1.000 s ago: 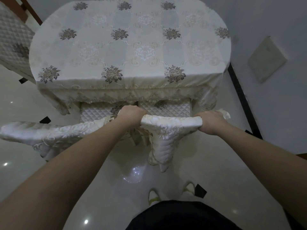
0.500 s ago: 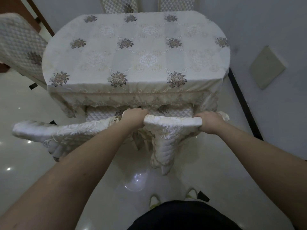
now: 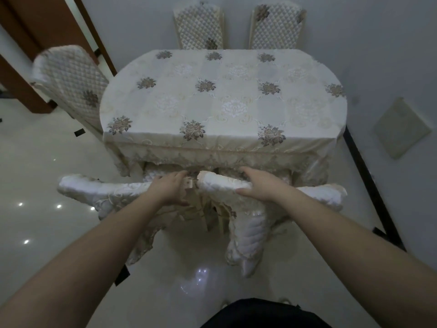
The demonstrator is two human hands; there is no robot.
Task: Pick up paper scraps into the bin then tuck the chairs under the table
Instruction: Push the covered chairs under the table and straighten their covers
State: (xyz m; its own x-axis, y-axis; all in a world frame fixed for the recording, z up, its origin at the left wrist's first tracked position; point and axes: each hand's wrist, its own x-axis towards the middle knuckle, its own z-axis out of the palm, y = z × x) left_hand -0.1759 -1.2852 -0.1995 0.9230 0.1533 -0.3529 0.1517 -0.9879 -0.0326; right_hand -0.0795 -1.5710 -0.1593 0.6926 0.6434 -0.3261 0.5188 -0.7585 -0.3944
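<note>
- Tiled floor (image 3: 47, 162), cloth-covered surface (image 3: 222, 100) by the wall.
- Both near chairs now tucked: left chair (image 3: 99, 188), right chair (image 3: 316, 192).
- Left hand (image 3: 169, 189) and right hand (image 3: 256, 187) have slackened, fingers resting loosely on the chair tops.
- Tucking looks nearly finished.

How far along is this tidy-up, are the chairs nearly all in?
No paper scraps or bin show. Two far chairs sit against the table. The left hand and right hand rest on the near chairs' backs, seats partly under the cloth. They still need pushing in.
</note>
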